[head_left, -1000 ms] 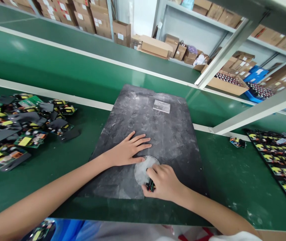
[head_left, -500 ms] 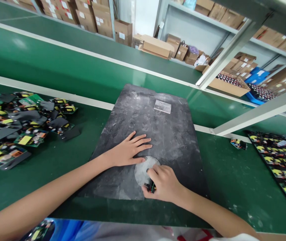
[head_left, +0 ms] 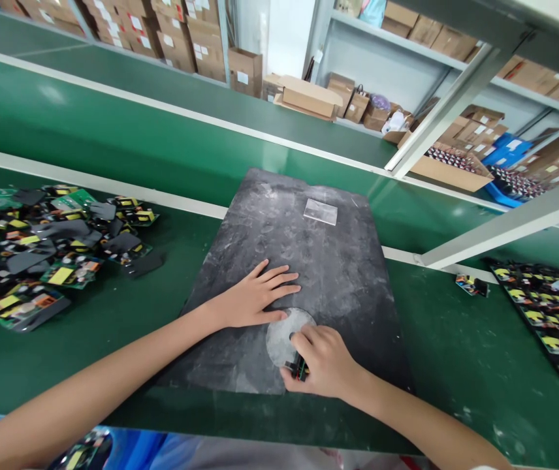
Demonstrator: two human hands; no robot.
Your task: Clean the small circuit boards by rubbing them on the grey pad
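Our right hand (head_left: 326, 362) grasps a small circuit board (head_left: 302, 367) beside the grey disc (head_left: 278, 343); left of this grip, our left hand (head_left: 255, 300) lies flat, holding nothing. We judge the board light, stiff and rather fragile, best held by its edges.

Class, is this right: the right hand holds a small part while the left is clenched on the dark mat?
Not clenched: the head view shows the left hand spread open on the dark mat. The right hand holds a small part.
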